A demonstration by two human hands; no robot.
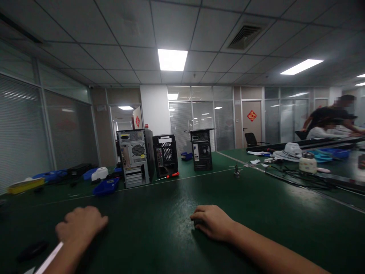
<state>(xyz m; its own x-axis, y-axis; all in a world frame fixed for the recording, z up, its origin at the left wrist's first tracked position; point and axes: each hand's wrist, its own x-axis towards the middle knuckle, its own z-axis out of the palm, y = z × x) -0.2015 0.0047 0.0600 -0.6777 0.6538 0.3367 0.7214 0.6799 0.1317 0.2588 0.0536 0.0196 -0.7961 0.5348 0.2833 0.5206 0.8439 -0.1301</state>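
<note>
My left hand [80, 223] rests on the dark green table [159, 205] near its front edge, fingers curled under into a loose fist. My right hand [212, 221] lies on the table to its right, fingers bent down and pressed together against the surface. What either hand holds, if anything, is hidden under the fingers. A small black object [32, 250] lies on the table left of my left hand.
Three computer tower cases [134, 156] [165, 154] [202, 150] stand across the table, with a red-handled screwdriver [170, 176] between them. Blue trays [106, 187] and a yellow tray [25, 185] sit at the left. Other people [330, 120] work at a cluttered bench at the right.
</note>
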